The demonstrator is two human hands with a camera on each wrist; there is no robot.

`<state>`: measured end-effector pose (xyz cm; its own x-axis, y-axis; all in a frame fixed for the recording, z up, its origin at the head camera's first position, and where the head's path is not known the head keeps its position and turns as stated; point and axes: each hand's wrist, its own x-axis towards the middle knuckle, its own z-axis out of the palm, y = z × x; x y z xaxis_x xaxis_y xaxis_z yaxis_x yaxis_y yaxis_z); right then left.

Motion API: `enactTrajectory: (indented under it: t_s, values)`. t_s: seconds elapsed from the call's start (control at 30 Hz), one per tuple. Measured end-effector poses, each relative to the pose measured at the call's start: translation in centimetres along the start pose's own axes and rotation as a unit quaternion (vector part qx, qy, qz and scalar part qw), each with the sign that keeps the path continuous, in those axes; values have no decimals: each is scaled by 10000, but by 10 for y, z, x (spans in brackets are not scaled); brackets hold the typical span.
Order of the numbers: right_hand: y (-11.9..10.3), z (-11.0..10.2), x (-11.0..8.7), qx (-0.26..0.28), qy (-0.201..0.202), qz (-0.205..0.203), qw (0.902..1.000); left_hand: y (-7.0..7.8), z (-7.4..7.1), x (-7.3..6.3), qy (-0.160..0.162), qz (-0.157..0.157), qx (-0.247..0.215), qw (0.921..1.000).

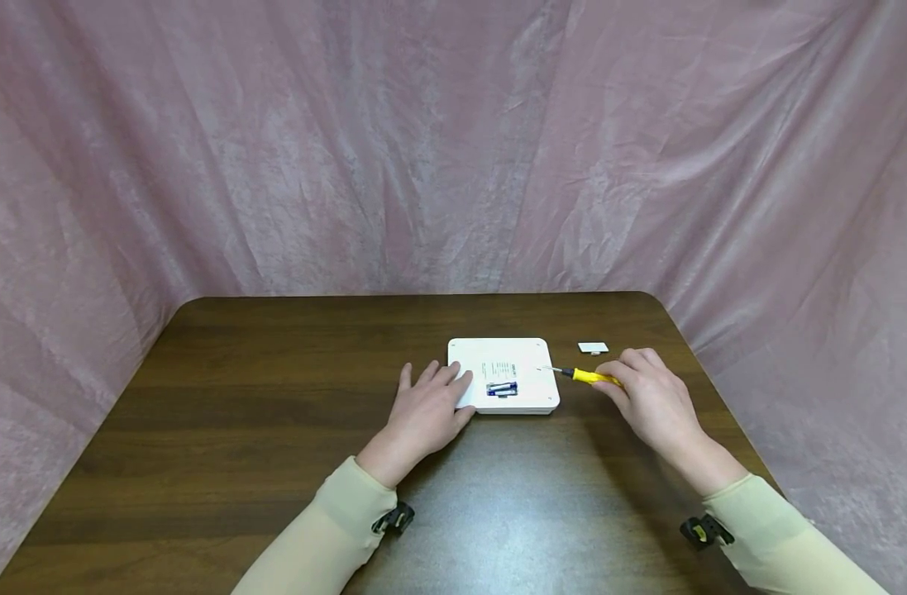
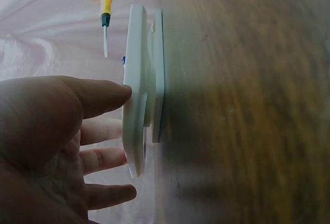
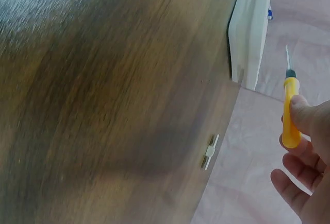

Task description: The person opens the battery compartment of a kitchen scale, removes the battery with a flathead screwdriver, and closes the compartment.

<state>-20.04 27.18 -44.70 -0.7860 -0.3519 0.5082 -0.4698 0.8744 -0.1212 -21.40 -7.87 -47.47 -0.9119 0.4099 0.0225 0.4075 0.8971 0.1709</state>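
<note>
My left hand [image 1: 427, 409], fingers spread, touches and partly hides the left edge of the white device [image 1: 507, 373], which lies on the table [image 1: 274, 372] with batteries [image 1: 502, 388] exposed. My right hand [image 1: 650, 401] pinches a yellow screwdriver [image 1: 585, 376] near a white cover [image 1: 593, 348]; wrist views show a gap to the device, unclear from the head view.
</note>
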Motion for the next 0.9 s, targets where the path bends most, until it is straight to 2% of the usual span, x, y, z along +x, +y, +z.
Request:
enactTrajectory:
  t_s: [0.17, 0.47, 0.7, 0.9]
  values:
    - [4, 0, -2, -104, 133, 251, 9995, 1, -2, -2, 3, 12, 41, 10000]
    - [12, 1, -2, -194, 455, 366, 9981, 4, -5, -3, -10, 12, 93, 10000]
    - [21, 2, 0, -292, 453, 721, 9959, 5, -6, -4, -4, -9, 33, 10000]
    - [32, 3, 0, -347, 406, 831, 9951, 4, -5, -4, -16, -45, -15, 10000]
